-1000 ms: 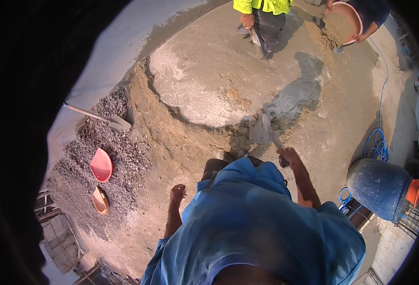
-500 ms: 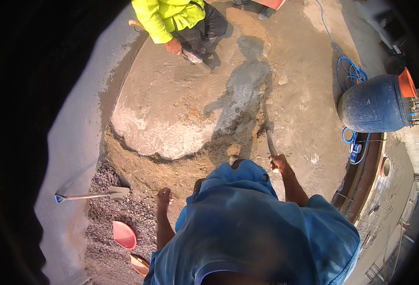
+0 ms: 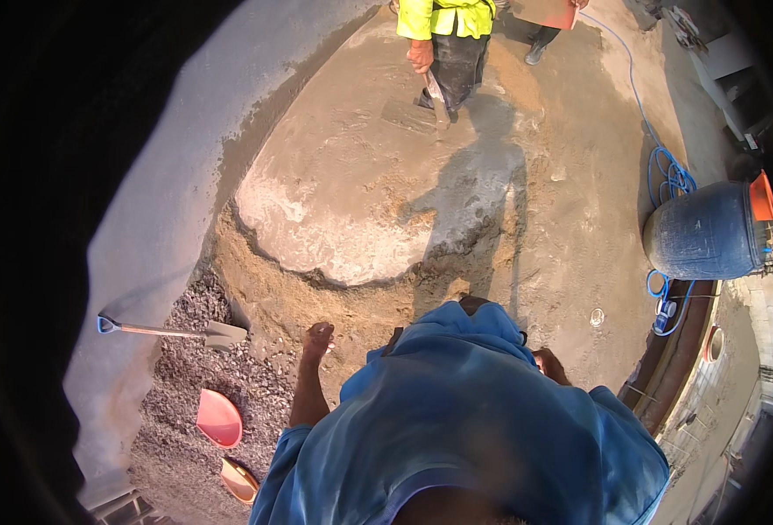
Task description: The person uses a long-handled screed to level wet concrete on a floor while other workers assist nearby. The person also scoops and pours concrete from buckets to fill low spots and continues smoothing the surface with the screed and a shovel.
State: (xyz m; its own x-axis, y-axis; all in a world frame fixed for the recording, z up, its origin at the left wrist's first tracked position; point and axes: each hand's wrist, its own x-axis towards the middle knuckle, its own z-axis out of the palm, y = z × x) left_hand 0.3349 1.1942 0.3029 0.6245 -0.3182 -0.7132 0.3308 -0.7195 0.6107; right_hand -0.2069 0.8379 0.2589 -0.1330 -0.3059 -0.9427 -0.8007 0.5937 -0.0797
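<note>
My left hand (image 3: 318, 337), loosely curled and with nothing visible in it, hangs over rough sand and mortar (image 3: 281, 284) beside a gravel heap (image 3: 185, 367). My right hand (image 3: 548, 361) is mostly hidden behind my blue-shirted body, so what it holds cannot be seen. In front of me lies a rounded patch of wet grey mortar (image 3: 334, 210) with a ragged near edge and my shadow across it. At its far side a worker in a yellow jacket (image 3: 439, 17) holds a long-handled metal tool (image 3: 433, 92) on the mortar.
A shovel (image 3: 224, 334) and two scoops (image 3: 220, 418) (image 3: 238, 479) lie on the gravel. On the right are a blue barrel (image 3: 697, 229) with an orange container (image 3: 761, 197), a coiled blue hose (image 3: 671, 175) and a dark channel. Another worker (image 3: 540, 44) stands behind with a pan.
My left hand has risen forward. My right hand has drawn back behind my body, and the tool it gripped is out of sight. The yellow-jacketed worker's hand shifted, and my view has swung.
</note>
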